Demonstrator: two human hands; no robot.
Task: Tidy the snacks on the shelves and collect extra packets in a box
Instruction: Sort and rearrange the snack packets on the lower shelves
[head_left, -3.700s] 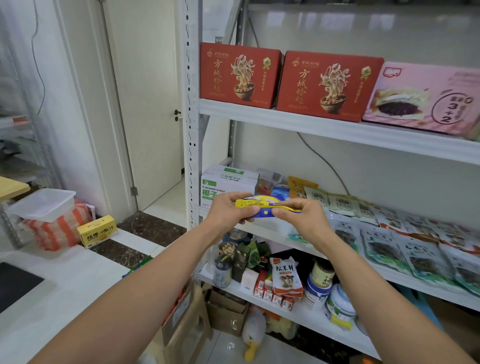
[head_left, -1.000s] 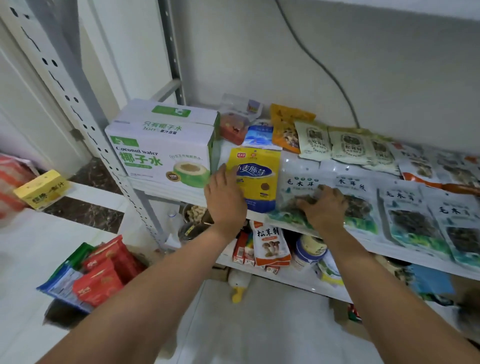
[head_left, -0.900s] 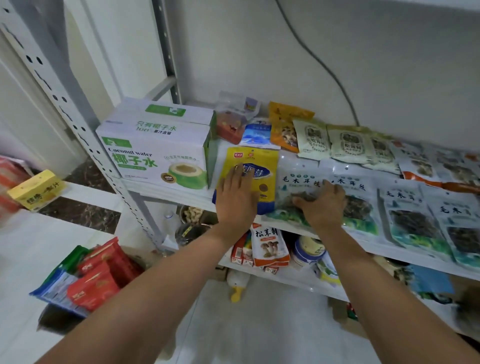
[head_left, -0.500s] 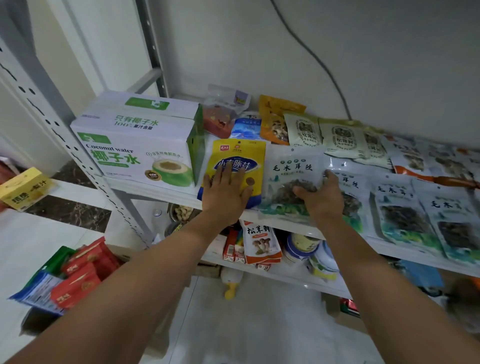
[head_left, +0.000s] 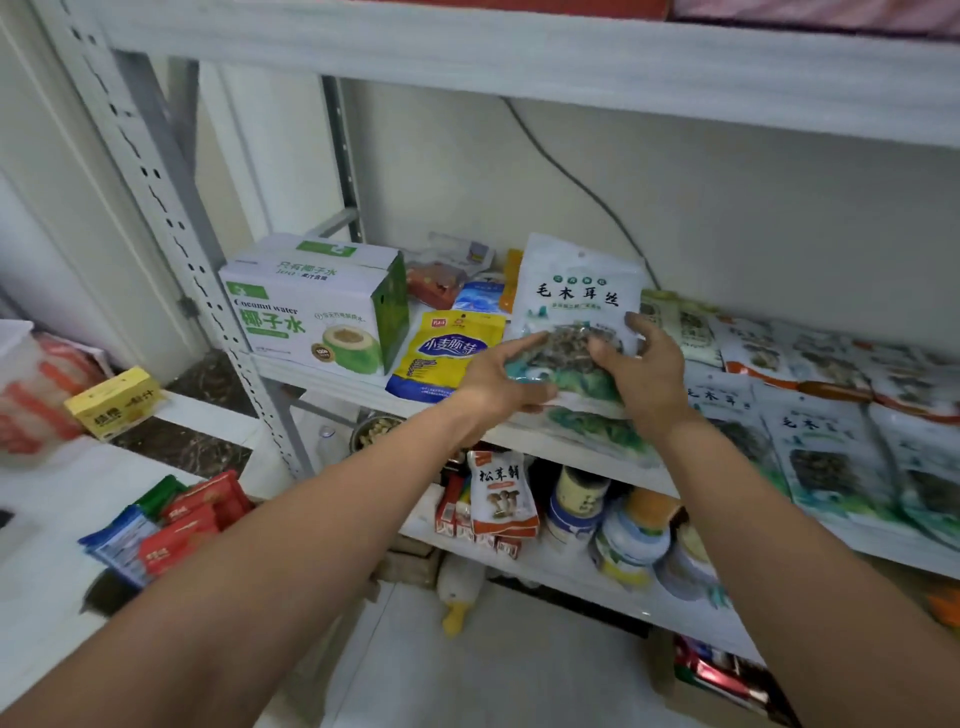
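Two hands hold one packet up off the middle shelf (head_left: 332, 371): the left hand (head_left: 498, 382) grips the lower left corner of the white-and-green packet (head_left: 574, 306), the right hand (head_left: 649, 371) closes on its lower right side, thumb across the clear window. The packet stands tilted upright, its bottom edge just above another packet of the same kind (head_left: 597, 426) lying at the shelf's front edge. Just left of it a yellow-and-blue packet (head_left: 447, 353) lies flat, its lower end overhanging the front edge, touching the coconut water carton (head_left: 311, 312) that fills the shelf's left corner. More white-and-green packets (head_left: 826, 447) lie in rows toward the right end. Behind, near the back edge, a few small mixed packets (head_left: 447, 275) sit bunched. On the shelf below stand a mushroom pouch (head_left: 501, 491) and jars (head_left: 576, 501). Down at the left, red and blue packets (head_left: 166, 525) poke out of a box whose sides I cannot make out.
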